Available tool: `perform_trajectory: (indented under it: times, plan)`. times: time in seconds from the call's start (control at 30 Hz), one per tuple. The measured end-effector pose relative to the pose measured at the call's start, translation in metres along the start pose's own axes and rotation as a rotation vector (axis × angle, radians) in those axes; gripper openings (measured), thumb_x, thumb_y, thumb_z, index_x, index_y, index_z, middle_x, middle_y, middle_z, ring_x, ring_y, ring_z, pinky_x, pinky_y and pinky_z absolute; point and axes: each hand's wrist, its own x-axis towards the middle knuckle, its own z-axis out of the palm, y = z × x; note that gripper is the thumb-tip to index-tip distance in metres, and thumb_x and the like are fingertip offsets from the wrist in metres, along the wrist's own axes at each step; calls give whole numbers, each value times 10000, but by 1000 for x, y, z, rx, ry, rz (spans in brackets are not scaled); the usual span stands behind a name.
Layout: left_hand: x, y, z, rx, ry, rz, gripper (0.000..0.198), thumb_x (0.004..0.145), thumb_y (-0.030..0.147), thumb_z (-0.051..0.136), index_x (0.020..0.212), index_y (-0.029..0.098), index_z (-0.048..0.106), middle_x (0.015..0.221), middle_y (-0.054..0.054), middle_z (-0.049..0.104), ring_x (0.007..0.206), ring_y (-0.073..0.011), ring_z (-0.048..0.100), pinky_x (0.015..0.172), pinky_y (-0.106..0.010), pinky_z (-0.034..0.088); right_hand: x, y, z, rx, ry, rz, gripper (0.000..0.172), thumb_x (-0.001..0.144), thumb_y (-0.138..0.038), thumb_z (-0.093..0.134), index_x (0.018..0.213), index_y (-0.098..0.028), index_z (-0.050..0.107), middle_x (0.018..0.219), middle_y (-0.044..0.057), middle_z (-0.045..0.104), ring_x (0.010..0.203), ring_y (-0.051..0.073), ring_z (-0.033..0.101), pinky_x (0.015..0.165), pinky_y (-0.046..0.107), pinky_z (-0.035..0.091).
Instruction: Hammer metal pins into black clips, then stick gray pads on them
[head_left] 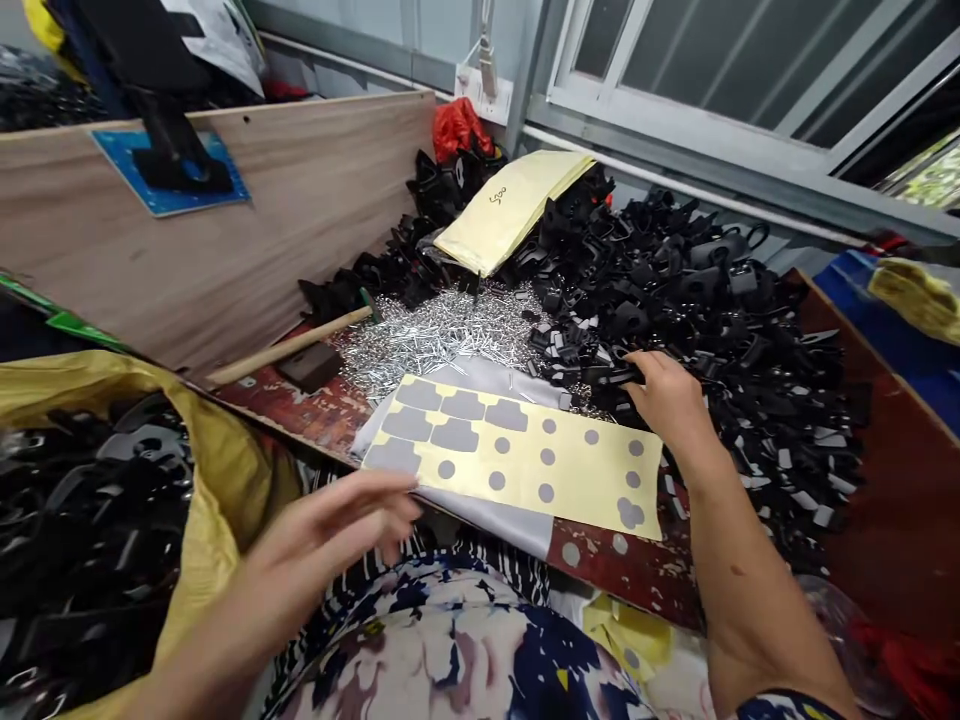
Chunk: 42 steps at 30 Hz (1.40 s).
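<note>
My right hand [666, 400] reaches to the near edge of a heap of black plastic parts [675, 270]. Its thumb and fingertips are closed on a black plastic part [621, 374]; the part's full shape is lost among its neighbours. My left hand [356, 515], slightly blurred, hovers with fingers stretched out by the left end of a yellow sticker sheet [589, 465], holding nothing. Grey stickers [454, 435] cover the sheet's left part, some notched rectangles, others round dots. Beneath the sheet lies a grey cloth [517, 520].
Behind the sheet spreads a pile of small shiny metal pins [442, 335]. A wooden-handled hammer [292, 345] lies left of it. More yellow sheets [517, 205] rest on the heap. A yellow sack [217, 470] of black parts stands left, below a wooden board [322, 190].
</note>
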Motion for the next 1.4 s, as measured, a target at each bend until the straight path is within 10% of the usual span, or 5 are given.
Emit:
perform_trajectory:
  times: [0.2,0.37,0.6,1.03,1.4]
  plan:
    - [77,-39,54,-521,-602,-336,779,761,495,857,1445,268,560,1131,-165,748,1026,-344,735,804,-450,624,-52,-133,21,590,86,-359,437,956,-160,585,1360,-323,617,1299,60,712,1197,265,660,1017,497,551]
    - [91,-42,47,-463,-325,-288,598,686,194,925,1235,207,688,803,-34,734,617,-146,678,533,-208,545,-67,-197,45,760,79,-105,458,972,-145,532,1392,-323,573,1382,97,613,1196,260,631,994,458,549]
    - [133,-31,17,-427,120,-89,499,720,17,776,1127,270,638,934,9,670,693,-138,666,635,-310,654,-68,-211,79,821,-122,117,356,918,-71,470,1175,-210,674,1229,119,667,1186,284,592,1050,486,490]
    - [150,-43,13,-474,156,-88,504,738,46,746,1129,296,551,961,-10,642,666,-168,684,508,-253,568,-56,-163,46,1599,-805,-62,254,928,-427,687,1077,-221,682,1087,73,734,1056,223,677,1008,433,491]
    - [111,-31,32,-524,-26,-63,477,775,234,828,1196,312,617,1007,-18,635,733,-152,612,608,-284,566,-59,-182,34,1444,-83,325,250,808,-209,774,1003,-259,625,883,-16,632,858,156,616,843,321,508]
